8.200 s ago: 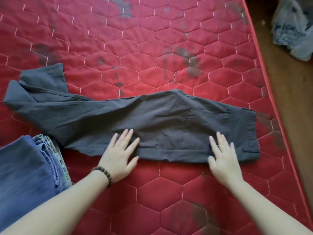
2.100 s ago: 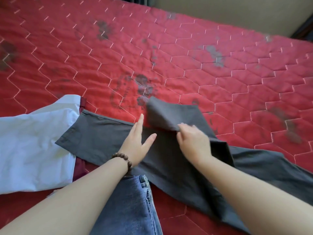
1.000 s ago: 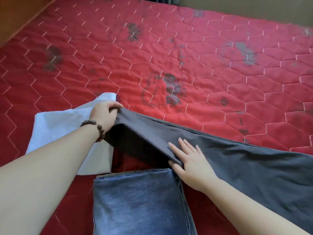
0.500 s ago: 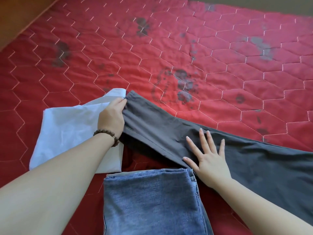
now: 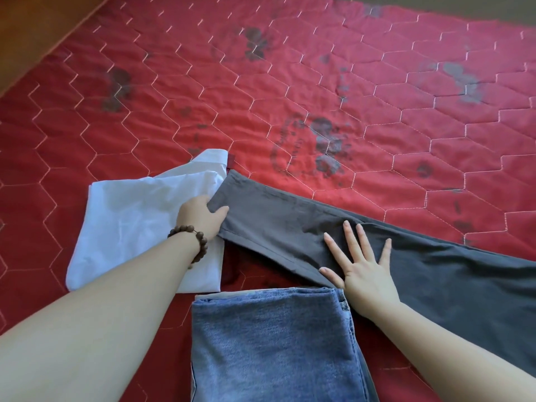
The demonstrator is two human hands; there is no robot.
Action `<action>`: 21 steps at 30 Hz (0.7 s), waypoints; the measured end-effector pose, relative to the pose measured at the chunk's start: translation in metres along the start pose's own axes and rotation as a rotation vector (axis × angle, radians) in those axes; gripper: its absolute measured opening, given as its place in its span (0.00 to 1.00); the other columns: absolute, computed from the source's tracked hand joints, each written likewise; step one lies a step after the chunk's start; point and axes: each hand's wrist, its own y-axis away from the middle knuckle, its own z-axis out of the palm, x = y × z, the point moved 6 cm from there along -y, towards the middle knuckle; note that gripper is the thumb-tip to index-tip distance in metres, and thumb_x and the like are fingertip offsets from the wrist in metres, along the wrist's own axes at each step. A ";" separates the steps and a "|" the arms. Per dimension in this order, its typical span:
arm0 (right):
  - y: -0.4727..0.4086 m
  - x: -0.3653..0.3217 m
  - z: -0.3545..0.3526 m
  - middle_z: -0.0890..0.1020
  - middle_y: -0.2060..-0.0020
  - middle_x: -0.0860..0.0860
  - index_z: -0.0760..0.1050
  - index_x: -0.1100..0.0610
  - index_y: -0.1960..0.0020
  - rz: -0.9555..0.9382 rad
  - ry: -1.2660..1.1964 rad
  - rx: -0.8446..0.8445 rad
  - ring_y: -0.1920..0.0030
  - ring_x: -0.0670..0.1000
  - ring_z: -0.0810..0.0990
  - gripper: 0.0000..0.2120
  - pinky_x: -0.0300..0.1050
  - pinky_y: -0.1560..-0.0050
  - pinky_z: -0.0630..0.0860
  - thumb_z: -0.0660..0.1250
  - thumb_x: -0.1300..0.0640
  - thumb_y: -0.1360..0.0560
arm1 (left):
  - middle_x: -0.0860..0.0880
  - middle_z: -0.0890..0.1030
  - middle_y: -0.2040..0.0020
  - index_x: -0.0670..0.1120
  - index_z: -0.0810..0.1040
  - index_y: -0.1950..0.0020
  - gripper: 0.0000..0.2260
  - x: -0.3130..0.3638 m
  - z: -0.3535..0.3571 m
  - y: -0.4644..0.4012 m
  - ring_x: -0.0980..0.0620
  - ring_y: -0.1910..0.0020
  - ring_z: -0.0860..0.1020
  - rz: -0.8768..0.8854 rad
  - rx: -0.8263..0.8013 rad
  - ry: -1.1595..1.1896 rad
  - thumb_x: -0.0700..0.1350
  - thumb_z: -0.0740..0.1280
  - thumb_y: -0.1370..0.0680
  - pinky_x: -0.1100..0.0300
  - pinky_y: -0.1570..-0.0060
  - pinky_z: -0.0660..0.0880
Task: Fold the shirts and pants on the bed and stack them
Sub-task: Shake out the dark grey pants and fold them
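**Straightening grey pants on the bed**

Gripping the hem of the grey pants point(image 5: 362, 250) with the left hand point(image 5: 201, 217), pressing the leg flat with the spread-fingered right hand point(image 5: 362, 271) on the red quilted bed point(image 5: 290, 97). Risking wrinkles if tugged unevenly. Crowding the hem: white shirt point(image 5: 136, 227); blocking the near side: folded jeans point(image 5: 272, 343).
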 end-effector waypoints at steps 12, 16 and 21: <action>-0.037 -0.024 -0.013 0.34 0.24 0.47 0.35 0.36 0.26 0.139 -0.204 0.015 0.25 0.53 0.31 0.35 0.72 0.35 0.30 0.32 0.26 0.30 | 0.40 0.80 0.67 0.39 0.77 0.63 0.18 0.039 -0.039 0.004 0.44 0.66 0.77 0.082 0.156 0.093 0.54 0.68 0.26 0.57 0.68 0.72; -0.008 0.016 -0.003 0.40 0.23 0.47 0.36 0.36 0.26 0.172 -0.149 0.060 0.24 0.50 0.35 0.32 0.67 0.30 0.31 0.32 0.29 0.28 | 0.34 0.73 0.68 0.35 0.75 0.65 0.23 0.046 -0.047 0.007 0.44 0.72 0.70 0.035 0.237 0.078 0.56 0.67 0.26 0.55 0.71 0.68; 0.049 0.117 0.015 0.39 0.23 0.47 0.38 0.38 0.24 0.461 -0.140 0.031 0.24 0.49 0.37 0.33 0.65 0.28 0.35 0.31 0.30 0.27 | 0.37 0.69 0.70 0.34 0.70 0.65 0.17 0.068 -0.055 0.005 0.46 0.68 0.65 0.140 0.285 0.097 0.46 0.67 0.25 0.53 0.67 0.65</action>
